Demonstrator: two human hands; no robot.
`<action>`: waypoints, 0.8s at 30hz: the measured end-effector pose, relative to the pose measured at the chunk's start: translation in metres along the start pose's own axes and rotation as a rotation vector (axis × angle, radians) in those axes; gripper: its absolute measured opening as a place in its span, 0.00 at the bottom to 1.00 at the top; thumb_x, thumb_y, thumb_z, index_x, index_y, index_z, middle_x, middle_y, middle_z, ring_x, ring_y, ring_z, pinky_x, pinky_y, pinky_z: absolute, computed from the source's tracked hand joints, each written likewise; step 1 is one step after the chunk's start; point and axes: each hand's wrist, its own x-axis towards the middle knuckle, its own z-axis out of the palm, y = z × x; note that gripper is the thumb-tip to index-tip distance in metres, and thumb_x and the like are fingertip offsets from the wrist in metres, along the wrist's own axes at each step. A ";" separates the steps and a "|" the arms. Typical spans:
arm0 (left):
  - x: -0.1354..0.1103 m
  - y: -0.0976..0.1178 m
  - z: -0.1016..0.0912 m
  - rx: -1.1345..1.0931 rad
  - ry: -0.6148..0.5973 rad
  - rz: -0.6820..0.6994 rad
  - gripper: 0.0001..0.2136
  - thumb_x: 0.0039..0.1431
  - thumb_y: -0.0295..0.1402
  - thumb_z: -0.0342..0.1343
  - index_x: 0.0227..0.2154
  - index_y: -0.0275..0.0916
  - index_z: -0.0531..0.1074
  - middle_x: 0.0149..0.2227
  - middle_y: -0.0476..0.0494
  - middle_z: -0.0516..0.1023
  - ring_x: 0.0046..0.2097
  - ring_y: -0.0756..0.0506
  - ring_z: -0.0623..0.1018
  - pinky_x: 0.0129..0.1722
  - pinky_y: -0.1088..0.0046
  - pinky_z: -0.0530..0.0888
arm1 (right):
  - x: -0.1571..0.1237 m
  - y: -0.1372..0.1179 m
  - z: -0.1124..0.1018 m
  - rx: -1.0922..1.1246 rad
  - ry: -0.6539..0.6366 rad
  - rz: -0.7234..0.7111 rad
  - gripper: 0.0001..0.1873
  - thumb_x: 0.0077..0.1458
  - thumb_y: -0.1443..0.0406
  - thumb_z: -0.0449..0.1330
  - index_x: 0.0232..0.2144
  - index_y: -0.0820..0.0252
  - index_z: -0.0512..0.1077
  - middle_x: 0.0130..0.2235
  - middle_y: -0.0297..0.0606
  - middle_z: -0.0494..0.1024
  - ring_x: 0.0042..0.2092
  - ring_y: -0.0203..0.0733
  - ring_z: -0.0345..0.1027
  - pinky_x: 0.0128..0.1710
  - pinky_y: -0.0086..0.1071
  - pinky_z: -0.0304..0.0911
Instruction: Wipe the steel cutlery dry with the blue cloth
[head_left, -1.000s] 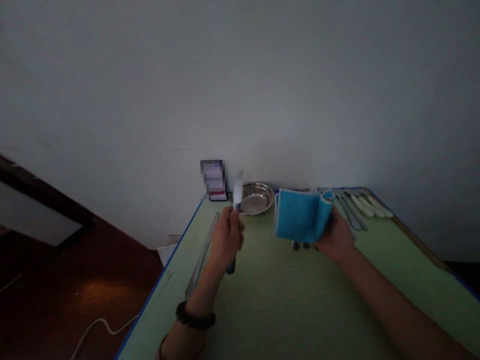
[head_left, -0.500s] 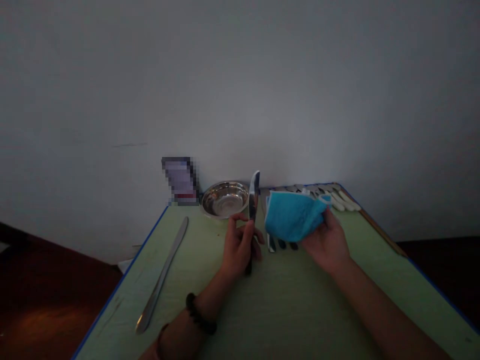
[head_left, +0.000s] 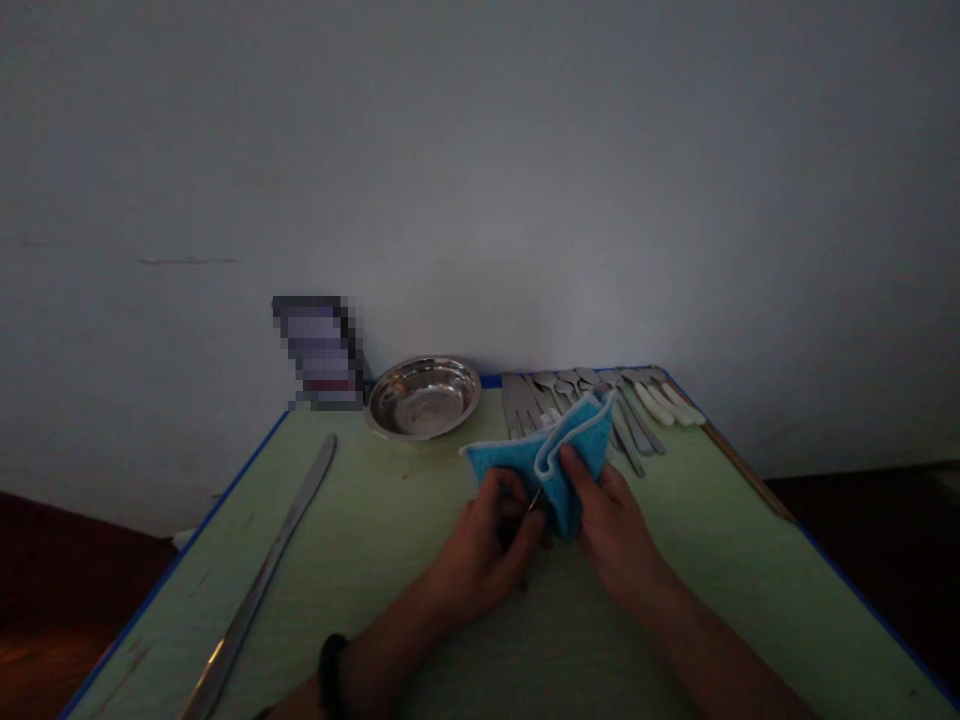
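Note:
My left hand [head_left: 486,545] is closed round the dark handle of a table knife [head_left: 533,500], of which only a sliver of blade shows. My right hand [head_left: 611,515] pinches a folded blue cloth [head_left: 551,456] around that blade, thumb on top. Both hands meet above the middle of the green table [head_left: 390,560]. Most of the knife is hidden by the cloth and my fingers.
A long steel knife [head_left: 262,580] lies along the table's left edge. A shiny metal bowl [head_left: 422,396] stands at the back by the wall, next to a blurred-out small object [head_left: 319,350]. Several spoons, forks and white-handled pieces [head_left: 637,400] lie in a row at the back right.
My left hand brought the upright knife down and toward the cloth. My right hand folded the blue cloth over its blade. The view swung to the left.

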 end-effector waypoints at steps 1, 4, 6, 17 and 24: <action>0.001 0.001 -0.001 0.006 -0.033 -0.011 0.09 0.60 0.39 0.49 0.35 0.43 0.53 0.28 0.50 0.74 0.17 0.55 0.69 0.14 0.82 0.67 | 0.003 -0.006 -0.002 0.048 0.047 -0.006 0.15 0.44 0.54 0.64 0.23 0.58 0.68 0.20 0.25 0.70 0.21 0.30 0.61 0.20 0.24 0.57; 0.003 0.004 -0.004 0.131 -0.128 -0.047 0.07 0.62 0.38 0.45 0.37 0.42 0.55 0.24 0.53 0.71 0.17 0.55 0.66 0.15 0.82 0.63 | 0.016 -0.027 -0.009 0.231 0.155 -0.038 0.16 0.41 0.54 0.65 0.28 0.57 0.70 0.26 0.28 0.76 0.25 0.33 0.68 0.23 0.26 0.62; 0.004 0.007 -0.004 0.300 -0.205 -0.032 0.07 0.64 0.38 0.42 0.37 0.41 0.60 0.20 0.54 0.68 0.18 0.53 0.66 0.17 0.81 0.62 | 0.022 -0.034 -0.013 0.318 0.187 -0.051 0.18 0.38 0.54 0.67 0.29 0.57 0.70 0.27 0.29 0.78 0.28 0.36 0.70 0.27 0.28 0.66; -0.003 0.014 0.000 0.619 -0.194 0.089 0.09 0.64 0.34 0.39 0.34 0.39 0.63 0.30 0.46 0.72 0.30 0.47 0.73 0.31 0.73 0.67 | -0.008 -0.010 0.006 -0.037 -0.015 -0.090 0.16 0.46 0.55 0.63 0.35 0.57 0.71 0.32 0.32 0.77 0.34 0.35 0.70 0.36 0.29 0.65; 0.001 0.014 -0.002 0.629 -0.281 0.076 0.14 0.65 0.37 0.38 0.27 0.38 0.63 0.21 0.53 0.63 0.23 0.51 0.67 0.26 0.75 0.63 | 0.005 -0.018 -0.002 0.073 0.041 0.016 0.16 0.44 0.53 0.63 0.32 0.58 0.72 0.29 0.32 0.78 0.31 0.36 0.71 0.36 0.31 0.66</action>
